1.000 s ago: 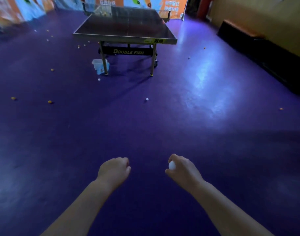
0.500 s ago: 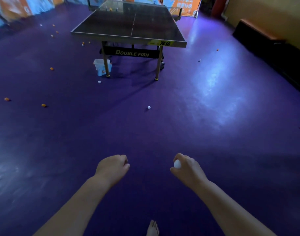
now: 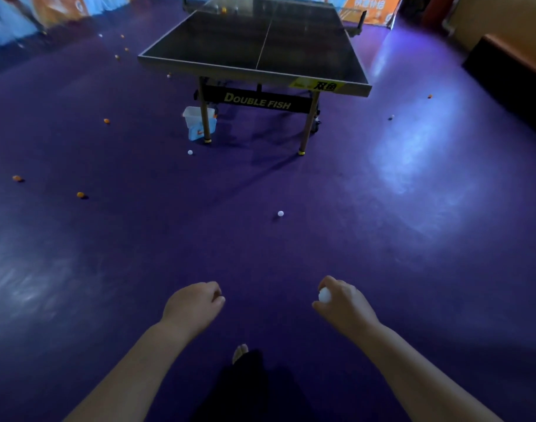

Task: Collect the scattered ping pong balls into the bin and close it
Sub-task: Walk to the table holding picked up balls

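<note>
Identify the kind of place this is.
Most likely an indoor table tennis hall or club: a Double Fish ping pong table, a purple sports floor strewn with orange and white balls, and printed barriers along the far side.

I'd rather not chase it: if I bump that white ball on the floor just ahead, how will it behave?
The white ball is round and lies free on a glossy-looking floor, so it will probably roll at a touch. It is likely very light: the right hand pinches a similar ball between thumb and finger.
</note>
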Demonstrator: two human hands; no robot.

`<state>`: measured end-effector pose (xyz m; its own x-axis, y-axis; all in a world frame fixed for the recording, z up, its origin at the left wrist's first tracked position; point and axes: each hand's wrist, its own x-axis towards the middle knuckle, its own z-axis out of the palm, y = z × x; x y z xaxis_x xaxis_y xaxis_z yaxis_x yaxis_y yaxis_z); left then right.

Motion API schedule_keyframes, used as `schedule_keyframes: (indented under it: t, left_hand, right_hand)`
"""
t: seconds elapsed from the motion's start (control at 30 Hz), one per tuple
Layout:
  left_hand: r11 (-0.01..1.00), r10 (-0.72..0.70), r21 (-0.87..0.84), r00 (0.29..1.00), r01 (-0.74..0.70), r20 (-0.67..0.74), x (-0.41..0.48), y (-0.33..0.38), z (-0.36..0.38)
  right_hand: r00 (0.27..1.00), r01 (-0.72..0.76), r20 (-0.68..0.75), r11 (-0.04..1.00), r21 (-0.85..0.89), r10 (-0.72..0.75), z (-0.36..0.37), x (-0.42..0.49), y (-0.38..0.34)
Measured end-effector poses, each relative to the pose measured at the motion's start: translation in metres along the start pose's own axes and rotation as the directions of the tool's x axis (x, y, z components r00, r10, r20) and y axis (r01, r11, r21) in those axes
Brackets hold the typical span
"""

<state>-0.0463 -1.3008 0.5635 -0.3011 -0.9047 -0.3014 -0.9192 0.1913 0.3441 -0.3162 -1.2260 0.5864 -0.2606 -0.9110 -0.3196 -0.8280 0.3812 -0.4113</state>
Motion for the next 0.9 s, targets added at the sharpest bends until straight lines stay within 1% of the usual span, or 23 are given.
schedule_keyframes:
  t: [0.13, 0.33, 0.5, 0.6, 0.77, 0.9]
  left_hand:
    - [0.999, 0.030, -0.027, 1.000, -0.029, 0.009, 0.093, 0.010, -0.033]
    - [0.996, 0.085, -0.002, 0.996, -0.085, 0.019, 0.216, 0.027, -0.070]
    - [0.994, 0.112, -0.020, 0.992, -0.111, 0.054, 0.290, 0.042, -0.080]
    - [0.994, 0.109, -0.013, 0.992, -0.108, 0.068, 0.335, 0.050, -0.084]
    - [0.996, 0.083, 0.014, 0.992, -0.085, 0.093, 0.420, 0.072, -0.091]
    - [0.999, 0.031, 0.024, 0.994, -0.034, 0.109, 0.487, 0.092, -0.097]
  right_hand:
    - [0.999, -0.051, -0.013, 0.998, 0.022, 0.051, -0.034, 0.080, -0.018]
    - [0.994, -0.103, -0.037, 0.994, 0.031, 0.104, -0.066, 0.181, -0.039]
    - [0.991, -0.134, 0.014, 0.990, 0.034, 0.133, -0.080, 0.242, -0.035]
    - [0.988, -0.149, 0.038, 0.988, 0.038, 0.148, -0.092, 0.287, -0.028]
    - [0.988, -0.149, 0.037, 0.989, 0.025, 0.148, -0.116, 0.379, -0.014]
    - [0.983, -0.154, 0.104, 0.988, -0.004, 0.154, -0.136, 0.461, -0.002]
